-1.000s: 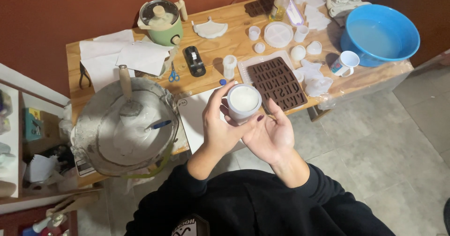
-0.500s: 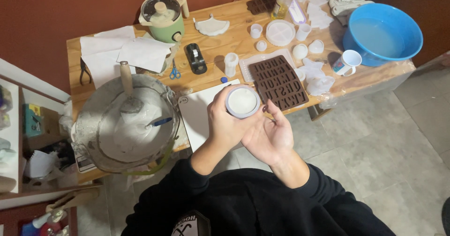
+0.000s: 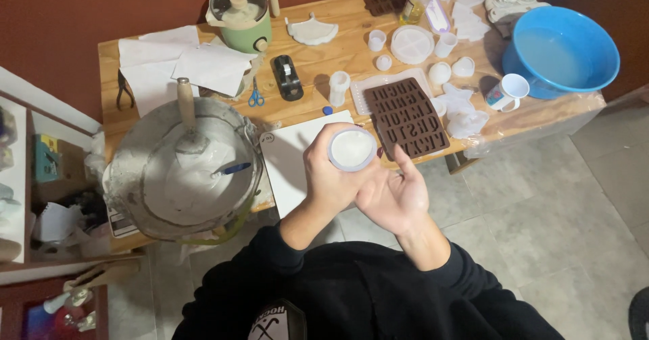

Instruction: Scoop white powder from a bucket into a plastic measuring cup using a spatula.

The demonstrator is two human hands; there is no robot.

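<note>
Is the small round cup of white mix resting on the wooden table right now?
No: the small round cup is held up in the left hand, clear of the wooden table.

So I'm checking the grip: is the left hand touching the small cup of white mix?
Touching. The head view shows the left hand wrapped around the small cup, fingers on its side; the right hand is open beside it.

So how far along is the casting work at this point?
Done: white mix sits ready in the grey bowl, and several small white casts lie on the table. In hand: the left hand grips a small cup filled with white mix, the right hand open beside it. Left: the brown letter mould looks unfilled.
</note>
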